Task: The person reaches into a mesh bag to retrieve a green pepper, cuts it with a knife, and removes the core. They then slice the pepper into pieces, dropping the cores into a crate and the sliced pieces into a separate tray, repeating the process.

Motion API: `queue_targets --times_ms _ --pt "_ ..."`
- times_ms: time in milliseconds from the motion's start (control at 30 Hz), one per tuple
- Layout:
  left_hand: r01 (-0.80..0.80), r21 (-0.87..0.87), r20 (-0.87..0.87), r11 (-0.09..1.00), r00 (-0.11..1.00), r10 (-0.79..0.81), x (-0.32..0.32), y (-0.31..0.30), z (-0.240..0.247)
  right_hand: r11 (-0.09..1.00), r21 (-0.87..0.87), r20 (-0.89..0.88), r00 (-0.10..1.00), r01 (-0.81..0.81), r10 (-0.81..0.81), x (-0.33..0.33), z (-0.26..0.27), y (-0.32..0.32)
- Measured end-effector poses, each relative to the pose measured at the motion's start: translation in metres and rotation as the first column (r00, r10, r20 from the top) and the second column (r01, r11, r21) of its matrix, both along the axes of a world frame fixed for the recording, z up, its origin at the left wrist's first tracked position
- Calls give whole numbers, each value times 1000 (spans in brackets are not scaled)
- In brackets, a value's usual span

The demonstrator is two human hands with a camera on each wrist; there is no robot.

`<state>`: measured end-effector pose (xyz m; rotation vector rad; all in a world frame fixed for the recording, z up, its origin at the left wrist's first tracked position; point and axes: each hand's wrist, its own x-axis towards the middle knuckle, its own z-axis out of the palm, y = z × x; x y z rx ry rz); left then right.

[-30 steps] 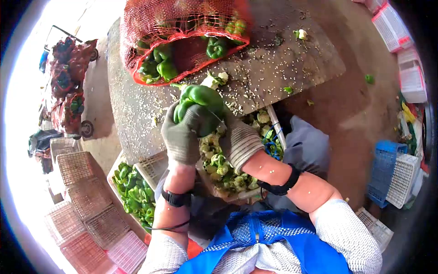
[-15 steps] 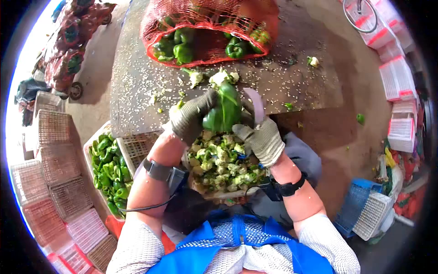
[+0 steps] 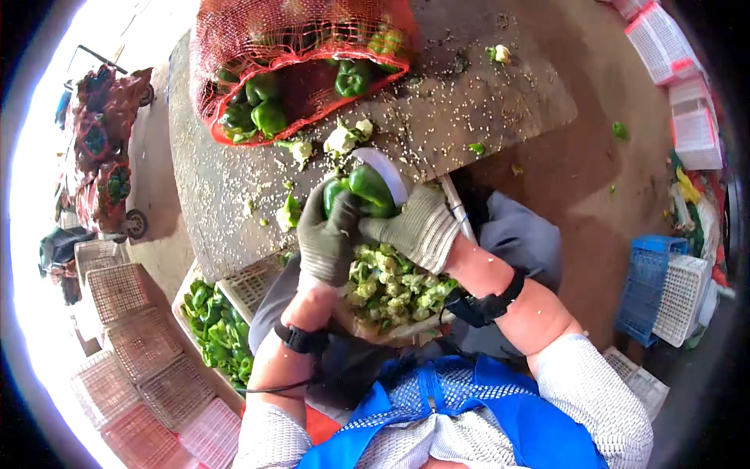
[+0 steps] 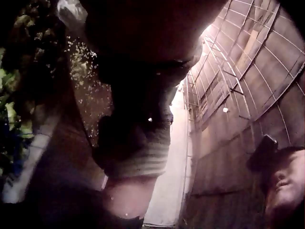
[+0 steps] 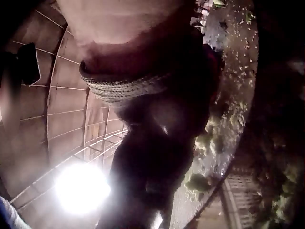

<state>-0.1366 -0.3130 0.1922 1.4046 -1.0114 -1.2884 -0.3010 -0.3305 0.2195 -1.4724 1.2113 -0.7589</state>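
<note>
In the head view a green bell pepper [image 3: 370, 187] is held between both gloved hands, over the front edge of the table. My left hand [image 3: 326, 234] grips it from the left, its thumb lying across the near side. A knife with a pale, curved blade [image 3: 383, 170] stands along the pepper's far right side, and my right hand [image 3: 418, 228] holds it, the handle hidden by the fingers. The right thumb points left, right at the pepper. Pale pepper cores [image 3: 340, 141] lie on the table just beyond. Both wrist views show the gloves mostly dark.
A red mesh bag [image 3: 301, 125] of peppers lies open on the seed-strewn table [image 3: 500, 117]. Below my hands stands a crate of pepper cores [image 3: 391, 289]. A crate of green peppers [image 3: 219, 328] is at the left. Stacked crates [image 3: 144, 344] and a blue crate [image 3: 644, 289] flank me.
The pepper has been turned in my hands and sits lower than one second ago. The blade, unseen at first, came into view half a second ago and now lies along the pepper's far side.
</note>
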Motion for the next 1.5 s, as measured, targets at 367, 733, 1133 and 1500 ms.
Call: queue_targets --times_ms 367,733,1133,1500 --pt "346 9 -638 938 724 -261 12 -15 -14 988 -150 211 977 48 -15 -10 -1 -2" --pt "206 -81 -777 975 600 -191 36 -21 -19 846 518 625 730 -122 -277 -28 8 11" --pt "546 -13 29 837 837 -546 93 -36 31 780 625 479 806 -35 -347 -14 -4 18" --pt "82 -523 677 848 645 355 126 -56 2 753 657 515 750 -35 -414 -12 -19 14"
